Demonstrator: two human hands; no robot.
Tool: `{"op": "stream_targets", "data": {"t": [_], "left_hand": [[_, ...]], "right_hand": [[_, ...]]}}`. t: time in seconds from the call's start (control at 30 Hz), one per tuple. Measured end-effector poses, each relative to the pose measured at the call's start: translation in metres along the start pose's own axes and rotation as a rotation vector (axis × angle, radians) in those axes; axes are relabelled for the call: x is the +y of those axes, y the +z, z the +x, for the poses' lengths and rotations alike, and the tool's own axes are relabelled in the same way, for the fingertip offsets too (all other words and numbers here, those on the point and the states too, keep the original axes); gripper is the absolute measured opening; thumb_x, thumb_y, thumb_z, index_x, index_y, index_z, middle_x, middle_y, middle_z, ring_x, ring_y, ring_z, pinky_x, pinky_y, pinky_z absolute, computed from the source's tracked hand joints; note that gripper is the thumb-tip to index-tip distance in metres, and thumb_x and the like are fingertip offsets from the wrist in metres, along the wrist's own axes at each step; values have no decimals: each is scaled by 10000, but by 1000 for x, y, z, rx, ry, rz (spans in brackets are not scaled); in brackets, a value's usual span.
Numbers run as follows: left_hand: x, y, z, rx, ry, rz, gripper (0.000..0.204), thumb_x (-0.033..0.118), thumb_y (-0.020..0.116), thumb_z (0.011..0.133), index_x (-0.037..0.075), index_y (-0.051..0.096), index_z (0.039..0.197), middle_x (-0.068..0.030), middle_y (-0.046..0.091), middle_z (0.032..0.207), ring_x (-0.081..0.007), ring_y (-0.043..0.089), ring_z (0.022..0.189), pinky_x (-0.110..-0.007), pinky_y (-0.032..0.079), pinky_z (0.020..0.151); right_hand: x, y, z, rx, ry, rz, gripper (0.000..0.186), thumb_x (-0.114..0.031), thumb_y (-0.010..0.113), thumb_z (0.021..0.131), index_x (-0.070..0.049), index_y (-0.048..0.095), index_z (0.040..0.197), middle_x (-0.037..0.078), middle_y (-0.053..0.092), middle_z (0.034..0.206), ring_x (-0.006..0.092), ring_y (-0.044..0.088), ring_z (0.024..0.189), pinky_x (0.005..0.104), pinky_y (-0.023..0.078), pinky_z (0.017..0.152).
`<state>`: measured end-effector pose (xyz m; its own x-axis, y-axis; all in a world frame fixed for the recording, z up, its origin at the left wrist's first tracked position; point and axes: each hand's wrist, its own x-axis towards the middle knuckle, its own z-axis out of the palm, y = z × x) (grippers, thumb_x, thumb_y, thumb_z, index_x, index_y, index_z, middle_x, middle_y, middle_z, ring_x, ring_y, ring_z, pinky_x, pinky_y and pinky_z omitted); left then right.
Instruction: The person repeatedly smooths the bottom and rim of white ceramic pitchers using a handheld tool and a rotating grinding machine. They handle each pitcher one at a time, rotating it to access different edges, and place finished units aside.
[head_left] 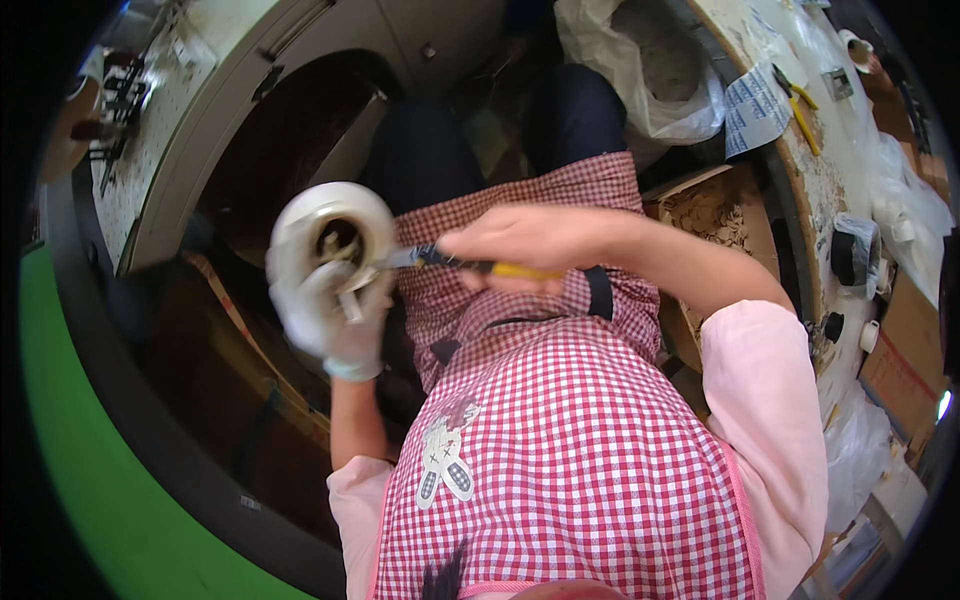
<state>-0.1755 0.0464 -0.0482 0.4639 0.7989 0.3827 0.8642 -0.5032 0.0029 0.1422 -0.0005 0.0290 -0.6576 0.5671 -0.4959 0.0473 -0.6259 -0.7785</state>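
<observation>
My left hand (345,315), in a whitish glove with a pale green cuff, is wrapped round a glossy white rounded hollow piece (310,210). Its round mouth faces up, and something brownish shows inside; motion blurs its outer side. My bare right hand (535,240) is closed on a utility knife (425,256) with a dark and yellow handle, held level over my lap. The knife's flat, pale tip points left and meets or nearly meets the white piece's rim near my left fingers; actual contact is unclear.
A worktop (800,190) on the right carries yellow-handled pliers (802,115) and clear plastic bags (900,190). Below it stands a cardboard box (715,205) of brownish scraps. A white bag-lined bin (600,60) is beyond my knees. Left are a grey cabinet (215,150) and a green surface (60,400).
</observation>
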Motion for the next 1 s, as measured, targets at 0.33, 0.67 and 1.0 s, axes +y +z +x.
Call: {"op": "stream_targets", "data": {"t": [0.33,0.67,1.0], "left_hand": [[-17,-22,93,661,-150,-651,565,66,928,781,-19,587,1223,-193,671,1281,-311,663,1164,-411,537,1075],[-4,-27,111,461,-33,-242,178,-5,845,848,-52,677,881,-299,601,1408,-410,659,1169,-424,583,908],[48,-48,94,365,-636,-1010,479,399,854,840,45,604,1044,-192,532,1440,-311,551,1283,-419,496,994]], "right_hand": [[54,-367,-270,1863,556,-1310,474,-426,436,1072,-34,652,1226,269,703,1151,448,680,1059,541,522,921],[82,-344,-123,1419,-237,-1044,252,-219,629,979,-42,702,1144,225,728,937,368,715,915,462,557,836],[211,-501,-47,1539,271,-1087,320,-284,755,873,-111,766,1141,159,728,1054,389,676,1023,459,544,929]]}}
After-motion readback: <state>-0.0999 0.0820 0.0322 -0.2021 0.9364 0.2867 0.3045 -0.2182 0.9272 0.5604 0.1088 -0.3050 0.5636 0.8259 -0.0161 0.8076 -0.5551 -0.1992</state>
